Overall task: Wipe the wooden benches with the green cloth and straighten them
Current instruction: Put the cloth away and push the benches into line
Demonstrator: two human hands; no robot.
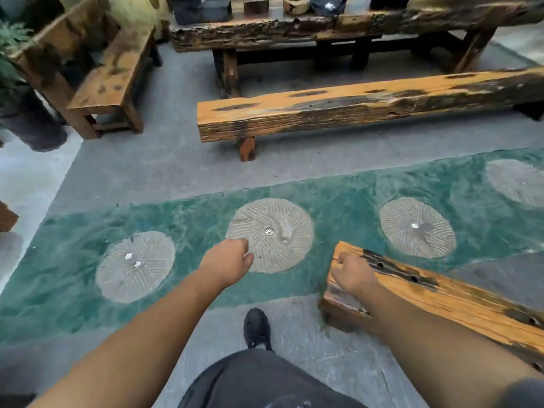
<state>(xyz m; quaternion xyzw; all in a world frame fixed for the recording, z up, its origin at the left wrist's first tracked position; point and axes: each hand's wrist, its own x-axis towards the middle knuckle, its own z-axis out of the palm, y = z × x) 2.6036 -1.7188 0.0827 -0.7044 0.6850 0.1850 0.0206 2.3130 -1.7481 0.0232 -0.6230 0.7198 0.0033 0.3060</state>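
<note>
A thick wooden beam bench [459,301] runs from the lower right toward the middle. My right hand [354,275] grips its near left end, fingers curled over the end edge. My left hand [228,262] hangs in the air left of that bench, fingers loosely curled, with nothing in it. A second long wooden bench [353,108] stands across the floor farther back. A short bench with a backrest [109,81] stands at the upper left. No green cloth is visible.
A heavy rustic wooden table [323,25] with blocks and dark items stands at the back. The floor has a green band with round stone discs [269,234]. A dark planter [32,125] sits at the left. My black shoe [257,328] is below.
</note>
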